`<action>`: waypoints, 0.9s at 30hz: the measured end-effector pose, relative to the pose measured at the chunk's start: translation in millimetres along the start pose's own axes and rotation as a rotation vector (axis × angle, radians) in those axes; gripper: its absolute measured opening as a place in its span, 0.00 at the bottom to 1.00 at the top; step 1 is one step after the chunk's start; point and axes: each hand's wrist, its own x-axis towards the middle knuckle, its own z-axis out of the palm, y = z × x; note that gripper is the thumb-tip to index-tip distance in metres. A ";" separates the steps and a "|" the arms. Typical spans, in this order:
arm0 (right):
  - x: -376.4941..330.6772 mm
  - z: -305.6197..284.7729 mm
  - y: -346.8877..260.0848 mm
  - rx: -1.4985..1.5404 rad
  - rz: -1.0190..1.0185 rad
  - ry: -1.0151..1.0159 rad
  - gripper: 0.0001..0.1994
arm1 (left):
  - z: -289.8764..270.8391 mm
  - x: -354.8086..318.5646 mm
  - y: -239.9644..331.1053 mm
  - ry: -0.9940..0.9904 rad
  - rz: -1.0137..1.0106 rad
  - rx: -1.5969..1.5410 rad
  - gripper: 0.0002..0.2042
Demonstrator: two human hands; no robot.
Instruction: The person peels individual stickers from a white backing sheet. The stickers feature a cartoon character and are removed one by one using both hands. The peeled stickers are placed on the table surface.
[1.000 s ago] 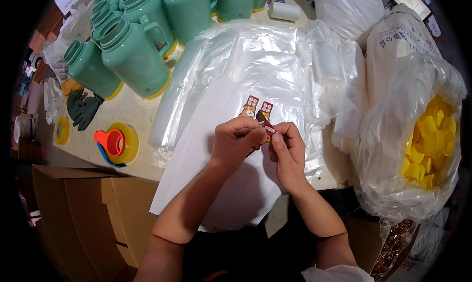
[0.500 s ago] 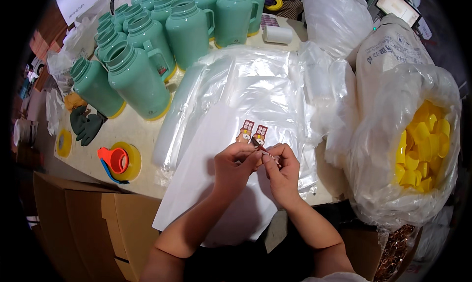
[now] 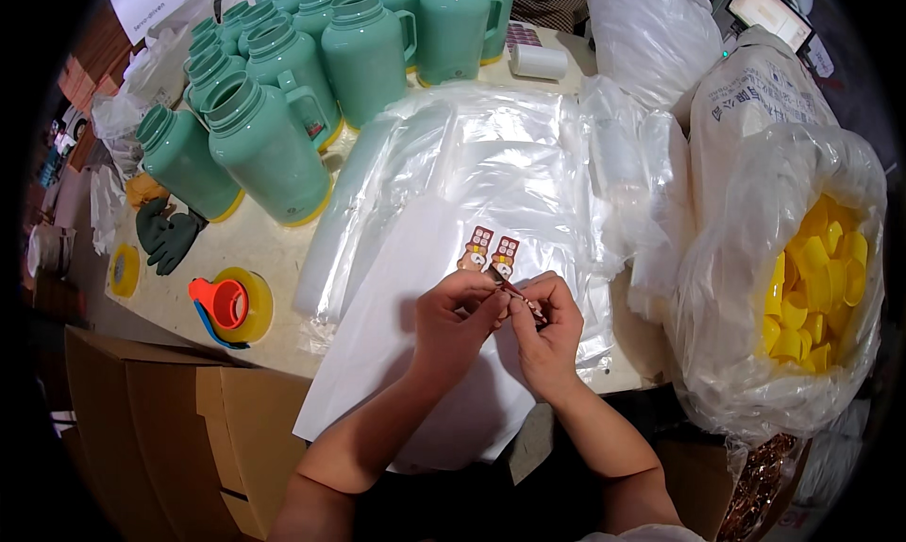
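Note:
My left hand (image 3: 455,320) and my right hand (image 3: 549,339) meet over the near edge of the plastic bags (image 3: 514,183), fingertips pinched together. Between them is a small dark red-brown tag (image 3: 499,277) with a thin edge sticking up; the fingers cover most of it. Just beyond my fingertips lie two brown bear-shaped tags (image 3: 478,246) with small printed squares, side by side. A large white paper sheet (image 3: 377,353) slants under my hands and forearms, partly on top of the stacked clear bags.
Several green jugs (image 3: 269,155) with yellow bases crowd the far left. An orange ring-shaped piece (image 3: 219,303) rests on a yellow tape roll (image 3: 253,327), with dark gloves (image 3: 170,235) behind. At right stands a plastic sack of yellow cups (image 3: 816,282). Cardboard boxes (image 3: 165,429) stand below left.
The view has shifted slightly. Both hands stay pinched in nearly the same place, and the small tag between them has tilted a little.

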 end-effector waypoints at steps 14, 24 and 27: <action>0.6 0.3 2.1 -0.072 -0.097 0.003 0.03 | 1.0 -1.4 4.0 0.017 0.090 0.093 0.05; -0.7 -4.4 -6.5 -0.069 -0.015 -0.005 0.03 | -2.9 0.7 -6.3 -0.017 0.124 0.179 0.06; -1.1 -5.3 -9.4 -0.009 0.033 0.001 0.04 | -5.0 1.1 -10.5 -0.050 0.074 0.095 0.07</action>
